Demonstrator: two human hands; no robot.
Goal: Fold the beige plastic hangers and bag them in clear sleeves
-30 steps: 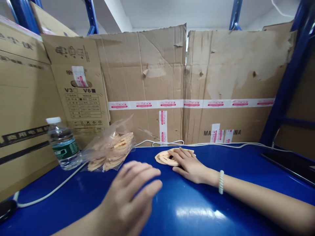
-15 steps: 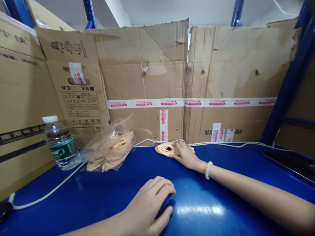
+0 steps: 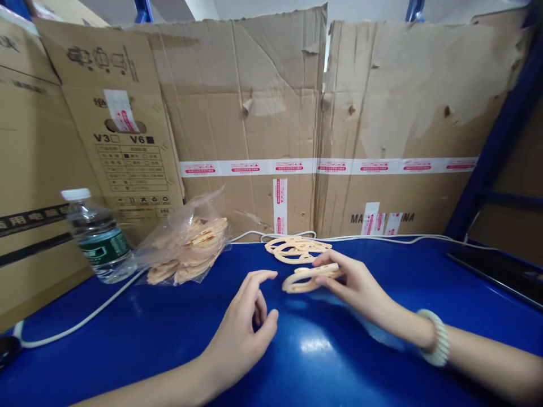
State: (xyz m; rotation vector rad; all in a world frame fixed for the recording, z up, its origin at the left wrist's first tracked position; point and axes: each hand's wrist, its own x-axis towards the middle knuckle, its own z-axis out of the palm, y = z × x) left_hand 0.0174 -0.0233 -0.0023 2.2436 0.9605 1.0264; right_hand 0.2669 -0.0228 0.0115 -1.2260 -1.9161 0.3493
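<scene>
Right hand: pinching the right end of a tan ring between thumb and fingers.
Ring: out to the left of the right hand, by the look of it just above the blue table; long way from side to side, loose end toward the left hand.
Left hand: fingers bent, thumb spread away, holding nothing; near the ring, not touching.
Nearer hand: the right, touching the ring.
Pile: more tan rings, flat on the table, just behind the held ring.
Bag: see-through, full of tan pieces, left of the pile.
Bottle: standing left of the bag.
Back: tall cardboard.
</scene>
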